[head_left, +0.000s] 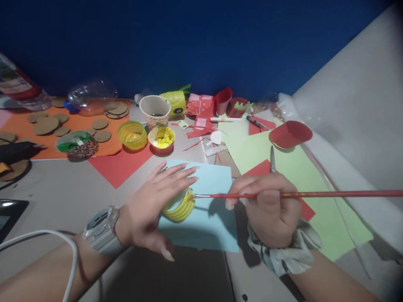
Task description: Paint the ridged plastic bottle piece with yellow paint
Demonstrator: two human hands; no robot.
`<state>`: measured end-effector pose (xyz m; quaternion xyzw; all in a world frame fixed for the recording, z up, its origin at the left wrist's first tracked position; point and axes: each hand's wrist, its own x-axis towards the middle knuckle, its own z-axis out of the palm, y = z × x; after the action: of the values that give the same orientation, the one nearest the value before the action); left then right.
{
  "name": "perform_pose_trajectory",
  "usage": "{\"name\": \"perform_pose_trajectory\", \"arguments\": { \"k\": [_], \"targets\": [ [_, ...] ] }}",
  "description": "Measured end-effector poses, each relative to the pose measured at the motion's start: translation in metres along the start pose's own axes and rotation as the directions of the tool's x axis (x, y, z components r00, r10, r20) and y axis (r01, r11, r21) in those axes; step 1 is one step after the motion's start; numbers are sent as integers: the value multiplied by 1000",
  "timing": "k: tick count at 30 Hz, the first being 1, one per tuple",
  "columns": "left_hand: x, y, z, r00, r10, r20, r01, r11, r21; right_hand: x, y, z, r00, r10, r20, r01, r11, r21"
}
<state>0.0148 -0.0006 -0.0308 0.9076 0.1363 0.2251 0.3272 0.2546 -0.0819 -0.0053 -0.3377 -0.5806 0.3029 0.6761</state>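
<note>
A paintbrush (330,194) with a long red handle lies across my right hand (272,209), pinched between thumb and fingers. Its tip meets the near rim of a yellow-painted, ribbed plastic ring or cup (181,212), apparently a cut bottle piece, on a light blue paper sheet (214,235). Over the top of this piece reaches my left hand (157,197), fingers stretched out and thumb apart; whether the fingertips touch it I cannot tell. Behind stand a small cup of yellow paint (164,138) and a second yellow ribbed cup (132,136).
A paper cup (155,110) holds dark liquid. Cardboard discs (47,125) and a clear bottle (92,94) lie on orange paper at left. Scissors (272,159) lie by my right hand, near a red cut tube (291,134) on green paper. A white cable (74,256) crosses my left forearm.
</note>
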Motion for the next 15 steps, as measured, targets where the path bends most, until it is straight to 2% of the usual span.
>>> {"name": "perform_pose_trajectory", "arguments": {
  "k": [5,11,15],
  "targets": [
    [1,-1,0,1000,-5,2,5,999,-46,3,-4,-1,998,40,-57,-42,999,-32],
    [1,-2,0,1000,19,6,-19,999,-51,5,-8,2,1000,21,6,-21,1000,-7],
    [0,-3,0,999,28,20,-27,998,-55,4,-3,0,998,46,-38,-48,997,-56]
  ]
}}
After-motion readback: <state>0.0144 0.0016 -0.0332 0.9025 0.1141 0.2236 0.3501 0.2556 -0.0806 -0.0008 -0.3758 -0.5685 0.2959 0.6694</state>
